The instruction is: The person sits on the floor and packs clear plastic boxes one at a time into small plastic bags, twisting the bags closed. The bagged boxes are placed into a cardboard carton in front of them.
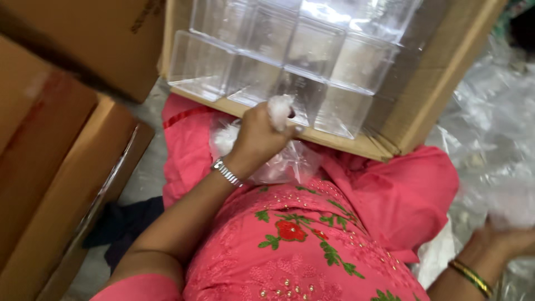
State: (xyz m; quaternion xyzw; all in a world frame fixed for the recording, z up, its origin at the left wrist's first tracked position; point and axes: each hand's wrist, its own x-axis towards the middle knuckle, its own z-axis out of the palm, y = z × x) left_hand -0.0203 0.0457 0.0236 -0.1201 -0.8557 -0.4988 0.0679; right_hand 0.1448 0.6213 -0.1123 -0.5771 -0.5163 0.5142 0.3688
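Observation:
My left hand (259, 136) is closed around a small wad of white crinkled material (280, 108), held just in front of a row of clear plastic boxes (290, 53) stacked in an open cardboard carton (423, 106). A clear plastic bag (290, 164) with more white bits lies on my lap under that hand. My right hand (510, 237), blurred at the right edge, rests in a pile of clear plastic wrap (490, 139); whether it grips the wrap is unclear.
Brown cardboard boxes (61, 145) stand close at the left, one more (106, 39) at the top left. A dark cloth (125, 226) lies on the grey floor beside my knee. My lap is covered by pink embroidered fabric (312, 239).

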